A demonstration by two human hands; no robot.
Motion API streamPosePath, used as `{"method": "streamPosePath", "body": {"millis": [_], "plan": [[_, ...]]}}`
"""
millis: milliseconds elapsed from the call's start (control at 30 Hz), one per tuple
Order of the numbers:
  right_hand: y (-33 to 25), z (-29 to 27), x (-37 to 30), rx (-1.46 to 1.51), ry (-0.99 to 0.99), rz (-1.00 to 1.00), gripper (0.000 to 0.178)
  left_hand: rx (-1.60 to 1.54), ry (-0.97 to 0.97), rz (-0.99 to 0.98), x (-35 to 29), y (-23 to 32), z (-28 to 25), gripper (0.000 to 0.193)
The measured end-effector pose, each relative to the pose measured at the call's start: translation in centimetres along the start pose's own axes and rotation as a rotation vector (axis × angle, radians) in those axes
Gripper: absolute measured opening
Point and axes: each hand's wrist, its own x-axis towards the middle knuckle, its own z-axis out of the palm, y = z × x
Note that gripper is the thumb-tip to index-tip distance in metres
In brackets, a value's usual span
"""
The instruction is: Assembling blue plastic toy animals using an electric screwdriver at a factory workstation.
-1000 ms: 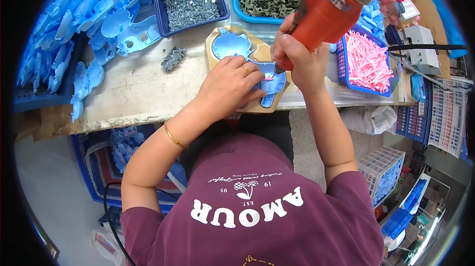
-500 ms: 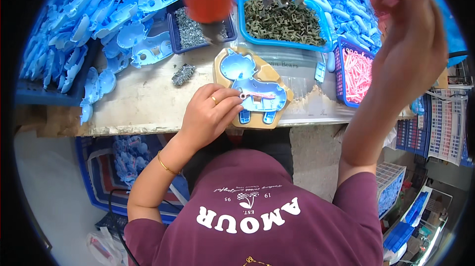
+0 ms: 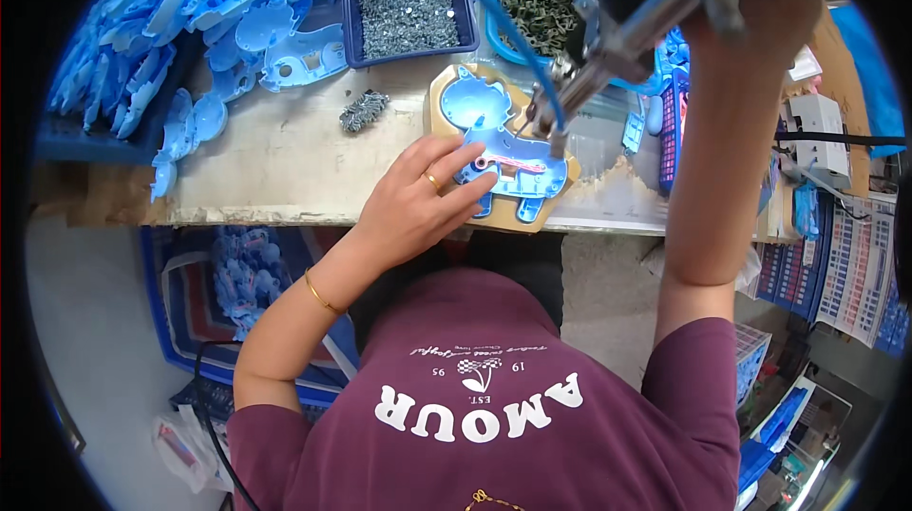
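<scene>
A light blue animal-shaped plastic shell half (image 3: 456, 101) lies in a tan fixture (image 3: 441, 93) near the table's front edge. Across its lower body runs a slim pink plastic piece (image 3: 522, 165). My left hand (image 3: 413, 190) rests on the shell's left side, fingers apart, fingertips by the ring end of the pink piece. High on the right, my right hand (image 3: 765, 12) is wrapped round the dark grip of a power screwdriver (image 3: 617, 46) with a metal head and blue hose. Its tip points down over the shell's right side; I cannot tell whether it touches. The screwdriver partly hides my fingers.
Behind the fixture stand a dark blue tray (image 3: 418, 56) of small screws and a light blue basket (image 3: 494, 17) of metal clips. A screw clump (image 3: 365, 111) lies left of the fixture. Blue shells (image 3: 123, 65) are heaped at left; a purple-blue basket (image 3: 671, 136) stands at right.
My right hand, empty before, now grips the power screwdriver, and the metal head has come down over the shell. My left fingers have spread apart. The red-orange body is out of sight.
</scene>
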Motion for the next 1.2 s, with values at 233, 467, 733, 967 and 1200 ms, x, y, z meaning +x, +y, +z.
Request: {"method": "streamPosePath", "body": {"millis": [233,467,733,967,1200], "plan": [[0.8,0.2,-3.3,0.239,0.050,0.117,0.063,0.016,-0.020,0.021,0.2,-0.1,0.8,0.035],[2.0,1.2,-4.7,0.255,0.143,0.169,0.055,0.030,-0.037,0.011,0.0,-0.2,0.9,0.032],[1.3,-0.5,-2.7,0.087,0.004,-0.067,0.035,-0.024,-0.027,0.007,0.5,-0.2,0.6,0.028],[0.3,-0.5,-3.7,-0.156,0.028,-0.235,0.013,-0.054,-0.036,-0.090,3.6,-1.0,-0.4,0.016],[0.7,-0.2,-3.9,-0.161,0.061,-0.202,0.016,0.052,-0.233,-0.105,6.2,-1.5,0.3,0.009]]}}
